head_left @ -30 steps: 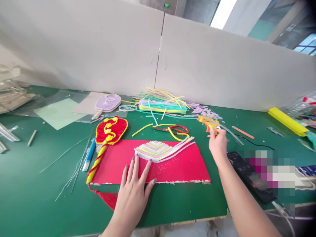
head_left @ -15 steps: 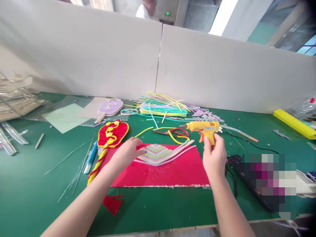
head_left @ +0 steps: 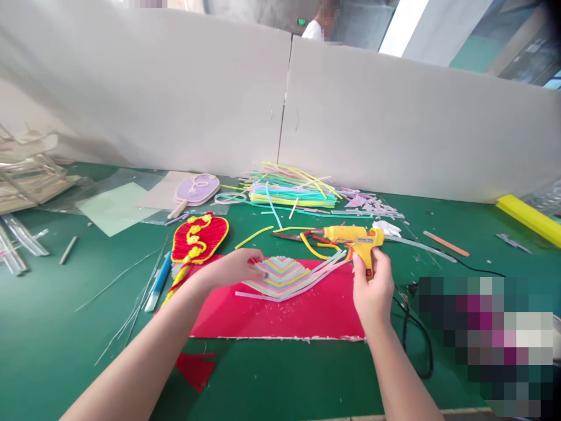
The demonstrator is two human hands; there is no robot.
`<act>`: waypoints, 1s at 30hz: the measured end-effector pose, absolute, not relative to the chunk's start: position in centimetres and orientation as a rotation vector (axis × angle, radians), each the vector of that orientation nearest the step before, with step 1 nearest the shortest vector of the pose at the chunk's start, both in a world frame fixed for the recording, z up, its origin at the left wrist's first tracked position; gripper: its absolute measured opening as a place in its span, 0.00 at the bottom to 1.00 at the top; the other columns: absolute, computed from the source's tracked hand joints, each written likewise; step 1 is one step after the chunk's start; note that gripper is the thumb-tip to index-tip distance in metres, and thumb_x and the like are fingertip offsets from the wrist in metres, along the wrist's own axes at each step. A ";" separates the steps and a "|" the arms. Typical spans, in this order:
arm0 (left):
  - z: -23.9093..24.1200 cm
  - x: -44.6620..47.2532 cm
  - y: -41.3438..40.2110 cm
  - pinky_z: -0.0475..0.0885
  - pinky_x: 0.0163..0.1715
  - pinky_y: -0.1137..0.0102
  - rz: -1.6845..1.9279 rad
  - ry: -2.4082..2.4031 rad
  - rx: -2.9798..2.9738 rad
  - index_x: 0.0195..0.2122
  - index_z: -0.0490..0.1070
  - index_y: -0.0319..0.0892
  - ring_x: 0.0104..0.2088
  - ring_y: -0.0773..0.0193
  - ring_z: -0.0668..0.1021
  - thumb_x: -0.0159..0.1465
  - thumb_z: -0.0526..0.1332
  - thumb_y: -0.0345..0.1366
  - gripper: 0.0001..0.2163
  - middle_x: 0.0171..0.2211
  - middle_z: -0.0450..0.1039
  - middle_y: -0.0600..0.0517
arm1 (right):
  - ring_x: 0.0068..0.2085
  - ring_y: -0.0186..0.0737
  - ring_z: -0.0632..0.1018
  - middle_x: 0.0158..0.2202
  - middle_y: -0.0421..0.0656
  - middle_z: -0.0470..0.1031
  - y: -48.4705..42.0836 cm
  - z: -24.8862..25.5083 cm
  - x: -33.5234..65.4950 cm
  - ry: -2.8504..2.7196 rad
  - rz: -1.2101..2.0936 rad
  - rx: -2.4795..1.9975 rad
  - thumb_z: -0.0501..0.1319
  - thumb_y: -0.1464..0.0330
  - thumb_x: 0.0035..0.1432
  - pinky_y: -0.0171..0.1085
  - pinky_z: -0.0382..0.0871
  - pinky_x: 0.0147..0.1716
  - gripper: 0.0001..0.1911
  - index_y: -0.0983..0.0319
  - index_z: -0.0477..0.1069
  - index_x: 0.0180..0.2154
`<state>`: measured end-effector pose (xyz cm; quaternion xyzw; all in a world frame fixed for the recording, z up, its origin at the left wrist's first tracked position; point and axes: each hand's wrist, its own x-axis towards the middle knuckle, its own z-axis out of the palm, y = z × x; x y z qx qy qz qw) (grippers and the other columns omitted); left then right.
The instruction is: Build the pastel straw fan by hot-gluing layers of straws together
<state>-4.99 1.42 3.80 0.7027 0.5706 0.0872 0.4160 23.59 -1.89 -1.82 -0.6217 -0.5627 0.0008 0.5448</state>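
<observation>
My right hand (head_left: 373, 287) grasps the glue gun (head_left: 346, 235) by its handle: probably light, rigid. Between my hands, the striped panel (head_left: 283, 279) looks flexible; best held by its edge, where my left hand (head_left: 235, 266) sits, grip unclear.

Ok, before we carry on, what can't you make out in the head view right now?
All in the head view:
Scissors: handles partly hidden behind the glue gun.
Red fan: lower handle hidden by the left forearm.
Left hand: its own fingers hide whether it grips the pastel strips.
Label on the gun: too small to read.
Yellow piece: cut off by the right edge.
Pixelated patch: blurring hides what lies there.
</observation>
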 end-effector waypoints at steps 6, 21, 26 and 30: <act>4.3 -4.5 1.9 0.71 0.27 0.75 0.546 1.106 1.067 0.41 0.71 0.38 0.31 0.66 0.77 0.56 0.65 0.39 0.14 0.37 0.77 0.49 | 0.42 0.49 0.77 0.44 0.55 0.74 -2.1 -1.4 23.4 -1.223 0.149 -1.489 0.57 0.53 0.59 0.44 0.73 0.39 0.23 0.63 0.64 0.49; 1.6 -1.0 0.0 0.74 0.28 0.78 0.835 0.788 0.519 0.37 0.73 0.34 0.22 0.71 0.77 0.51 0.70 0.24 0.13 0.27 0.78 0.52 | 0.32 0.38 0.74 0.35 0.43 0.69 -3.1 -0.6 21.5 -1.696 -0.143 -1.248 0.66 0.62 0.53 0.35 0.73 0.28 0.19 0.61 0.64 0.44; 1.5 -1.0 -0.1 0.74 0.25 0.78 0.835 0.758 0.449 0.40 0.73 0.33 0.22 0.68 0.79 0.55 0.67 0.23 0.11 0.27 0.79 0.49 | 0.35 0.39 0.75 0.35 0.44 0.69 -2.8 -0.6 21.9 -1.762 -0.207 -1.162 0.64 0.66 0.55 0.37 0.74 0.32 0.16 0.61 0.64 0.44; 1.7 -1.1 -0.2 0.75 0.23 0.79 0.858 0.764 0.406 0.39 0.73 0.32 0.22 0.68 0.79 0.58 0.64 0.21 0.08 0.27 0.80 0.49 | 0.35 0.40 0.75 0.35 0.45 0.69 -2.8 -0.6 22.0 -1.771 -0.270 -1.125 0.64 0.67 0.56 0.38 0.74 0.33 0.15 0.61 0.64 0.44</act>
